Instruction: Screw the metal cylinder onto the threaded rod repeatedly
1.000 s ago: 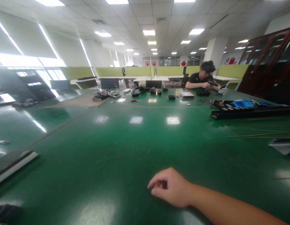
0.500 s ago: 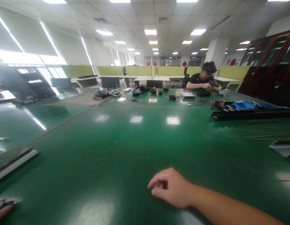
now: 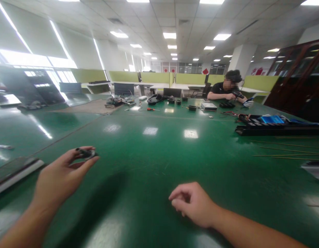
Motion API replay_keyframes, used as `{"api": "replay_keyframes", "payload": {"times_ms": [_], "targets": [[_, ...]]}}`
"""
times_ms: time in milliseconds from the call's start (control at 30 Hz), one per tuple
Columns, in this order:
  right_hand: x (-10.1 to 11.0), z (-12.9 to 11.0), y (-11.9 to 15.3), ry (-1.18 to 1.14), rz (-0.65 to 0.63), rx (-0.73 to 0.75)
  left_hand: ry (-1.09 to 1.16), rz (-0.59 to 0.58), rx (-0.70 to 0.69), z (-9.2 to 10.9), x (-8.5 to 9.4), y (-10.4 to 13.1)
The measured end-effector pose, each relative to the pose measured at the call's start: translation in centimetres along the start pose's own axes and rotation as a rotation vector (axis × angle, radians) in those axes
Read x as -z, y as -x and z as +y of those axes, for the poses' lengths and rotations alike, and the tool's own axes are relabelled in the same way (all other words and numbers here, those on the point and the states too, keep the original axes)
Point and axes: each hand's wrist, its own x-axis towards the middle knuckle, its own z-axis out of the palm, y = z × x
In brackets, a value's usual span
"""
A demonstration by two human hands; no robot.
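Between the thumb and fingers of my left hand is a small dark object, blurred, with a grey part on it. That hand is raised over the left part of the green table, and its shadow falls on the surface. My right hand rests low at the centre right, fingers loosely curled with a gap between thumb and forefinger. Nothing shows between them.
A flat grey-edged device lies at the left. Far across are electronic parts, an orange screwdriver and a silver box. At right are a black tray, thin sticks and a seated person.
My left hand has come in from the lower left edge, up and to the right, with the small dark object in it. My right hand looks almost unchanged. The view has shifted slightly.
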Motion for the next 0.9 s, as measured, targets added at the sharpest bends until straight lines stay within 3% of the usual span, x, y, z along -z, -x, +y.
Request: {"api": "replay_keyframes", "payload": {"times_ms": [67, 167, 233, 333, 633, 900], "targets": [[0.8, 0.2, -0.5, 0.000, 0.171, -0.012, 0.163, -0.093, -0.066, 2.2, -2.4, -0.3], [2.0, 0.3, -1.2, -0.025, 0.319, -0.039, 0.425, -0.279, -0.191, 5.6, -6.3, 0.4], [2.3, 0.4, -1.3, -0.028, 0.344, -0.025, 0.523, -0.409, -0.262, 7.3, -8.6, 1.6], [1.9, 0.5, -1.1, 0.009, 0.308, -0.007, 0.585, -0.532, -0.403, 8.1, -10.7, 3.6], [0.8, 0.9, -0.5, 0.161, 0.172, -0.018, 0.489, -0.578, -0.899, 6.8, -11.1, 6.4], [0.6, 0.8, -0.7, 0.280, 0.142, -0.039, 0.510, -0.595, -0.925, 6.6, -12.0, 6.7]]}}
